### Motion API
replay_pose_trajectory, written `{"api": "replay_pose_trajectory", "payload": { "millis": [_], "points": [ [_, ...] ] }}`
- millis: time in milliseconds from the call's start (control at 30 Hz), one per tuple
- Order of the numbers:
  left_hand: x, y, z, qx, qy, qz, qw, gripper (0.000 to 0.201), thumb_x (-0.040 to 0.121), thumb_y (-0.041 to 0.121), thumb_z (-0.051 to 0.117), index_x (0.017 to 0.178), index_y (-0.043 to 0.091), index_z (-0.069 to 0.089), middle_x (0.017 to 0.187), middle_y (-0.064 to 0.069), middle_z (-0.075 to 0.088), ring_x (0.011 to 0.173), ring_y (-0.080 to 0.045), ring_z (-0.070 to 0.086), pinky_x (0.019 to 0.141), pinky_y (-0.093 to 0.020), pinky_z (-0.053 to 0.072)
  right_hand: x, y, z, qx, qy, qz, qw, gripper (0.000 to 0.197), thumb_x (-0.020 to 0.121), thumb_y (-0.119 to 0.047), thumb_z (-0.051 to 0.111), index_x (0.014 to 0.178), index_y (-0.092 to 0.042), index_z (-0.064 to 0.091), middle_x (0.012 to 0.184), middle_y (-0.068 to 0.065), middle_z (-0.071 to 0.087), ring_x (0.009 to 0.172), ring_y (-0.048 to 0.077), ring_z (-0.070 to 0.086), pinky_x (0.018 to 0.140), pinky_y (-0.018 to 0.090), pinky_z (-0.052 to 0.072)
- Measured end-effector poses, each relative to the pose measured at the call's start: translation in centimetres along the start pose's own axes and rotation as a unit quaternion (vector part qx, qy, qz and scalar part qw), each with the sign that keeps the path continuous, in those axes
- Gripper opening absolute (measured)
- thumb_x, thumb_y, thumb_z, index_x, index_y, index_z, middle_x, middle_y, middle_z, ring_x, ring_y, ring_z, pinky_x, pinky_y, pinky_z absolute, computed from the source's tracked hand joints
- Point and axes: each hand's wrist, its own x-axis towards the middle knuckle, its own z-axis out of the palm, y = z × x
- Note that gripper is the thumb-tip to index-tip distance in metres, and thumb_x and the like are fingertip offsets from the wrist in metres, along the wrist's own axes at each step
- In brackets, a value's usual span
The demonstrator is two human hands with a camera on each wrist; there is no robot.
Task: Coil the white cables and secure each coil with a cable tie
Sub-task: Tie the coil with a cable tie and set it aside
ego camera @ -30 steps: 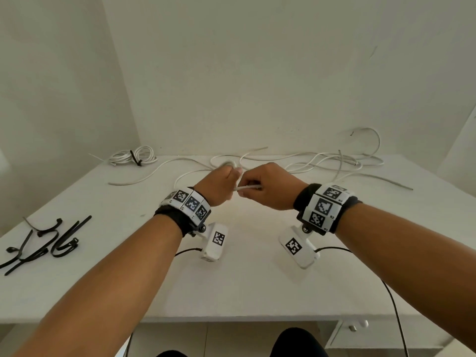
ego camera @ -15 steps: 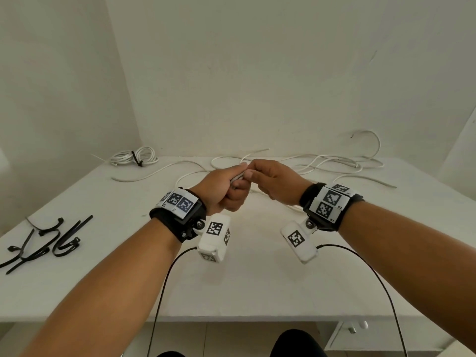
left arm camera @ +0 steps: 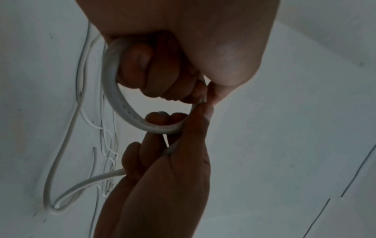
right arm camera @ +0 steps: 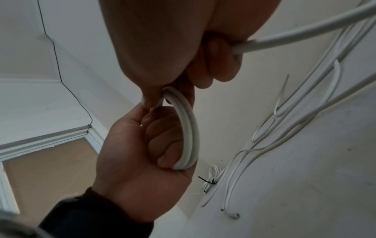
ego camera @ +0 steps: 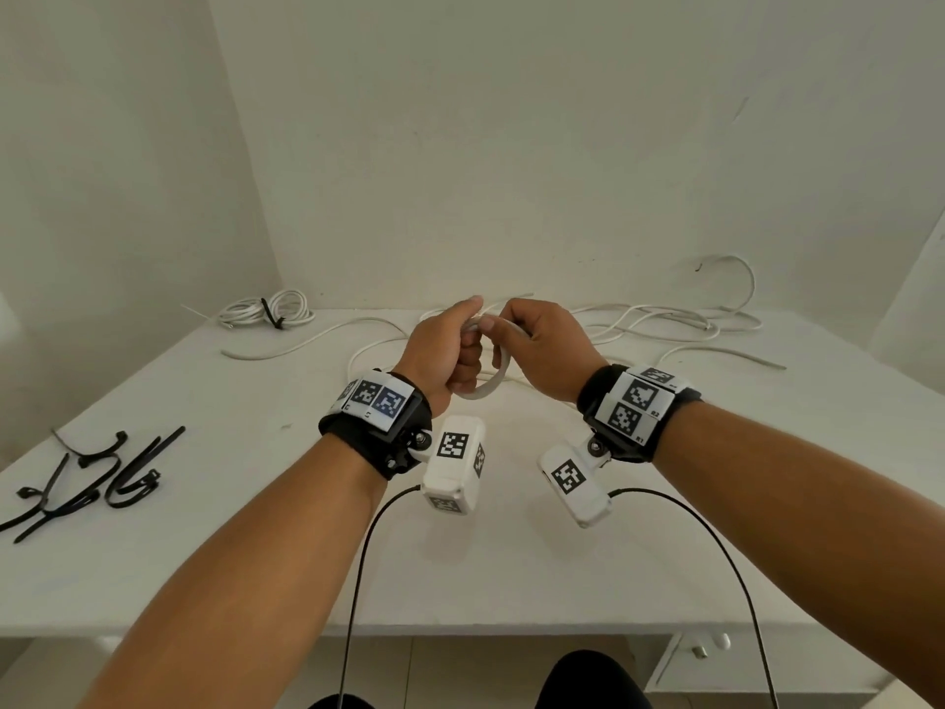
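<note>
A white cable (ego camera: 498, 373) forms a small loop between my two hands above the table's middle. My left hand (ego camera: 450, 350) grips the loop, fingers curled round it, thumb pinching its top (left arm camera: 114, 67). My right hand (ego camera: 542, 350) pinches the cable beside the left thumb, and the cable's long end (right arm camera: 305, 32) runs out of its fist toward the far right. The loop (right arm camera: 189, 128) shows plainly in the right wrist view, passing over the left fingers. More loose white cables (ego camera: 665, 324) lie tangled along the far edge.
A finished coil (ego camera: 266, 312) bound with a black tie lies at the far left corner. Several black cable ties (ego camera: 92, 478) lie near the table's left edge. The white table (ego camera: 255, 555) meets walls behind and on the left. A drawer knob (ego camera: 721, 642) shows below right.
Both hands have risen and come together. The straight cable stretch between them has been bent into a small loop held in the left hand.
</note>
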Motion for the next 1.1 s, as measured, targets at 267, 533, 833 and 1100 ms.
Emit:
{"api": "replay_pose_trajectory", "payload": {
  "millis": [267, 533, 833, 1100],
  "points": [
    [0.0, 1.1, -0.4, -0.089, 0.021, 0.022, 0.996, 0.051, 0.103, 0.033, 0.043, 0.054, 0.021, 0.031, 0.044, 0.006, 0.021, 0.036, -0.010, 0.015, 0.040, -0.019, 0.015, -1.3, 1.8, -0.6, 0.022, -0.003, 0.019, 1.000, 0.029, 0.104, -0.030, 0.046, 0.097, -0.016, 0.070, 0.062, -0.005, 0.060, 0.050, 0.001, 0.046, 0.057, 0.018, 0.038],
    [0.9, 1.2, 0.4, -0.205, 0.020, 0.047, 0.977, 0.046, 0.107, 0.040, 0.033, 0.065, 0.019, 0.035, 0.047, 0.006, 0.022, 0.036, -0.009, 0.018, 0.042, -0.023, 0.016, -1.6, 1.3, 0.6, -0.106, -0.090, 0.023, 0.990, 0.033, 0.106, -0.028, 0.033, 0.134, -0.026, 0.049, 0.071, 0.001, 0.065, 0.056, 0.001, 0.057, 0.059, 0.018, 0.040],
    [1.7, 1.4, 0.1, -0.126, 0.106, 0.150, 0.975, 0.036, 0.105, 0.022, 0.034, 0.069, 0.016, 0.035, 0.049, 0.005, 0.030, 0.043, -0.012, 0.026, 0.049, -0.029, 0.024, -3.3, 0.6, 2.4, -0.218, -0.188, 0.003, 0.958, 0.027, 0.106, -0.031, 0.033, 0.101, -0.011, 0.052, 0.074, 0.001, 0.055, 0.063, 0.020, 0.053, 0.064, 0.036, 0.045],
    [2.0, -0.9, -0.2, 0.181, 0.068, 0.212, 0.958, 0.024, 0.107, 0.026, 0.036, 0.087, 0.013, 0.041, 0.071, 0.005, 0.042, 0.060, -0.010, 0.039, 0.062, -0.025, 0.038, -1.6, -1.7, 0.5, -0.248, -0.273, -0.038, 0.929, 0.024, 0.102, -0.021, 0.044, 0.117, -0.014, 0.062, 0.091, -0.012, 0.053, 0.076, 0.009, 0.051, 0.074, 0.023, 0.038]
  ]
}}
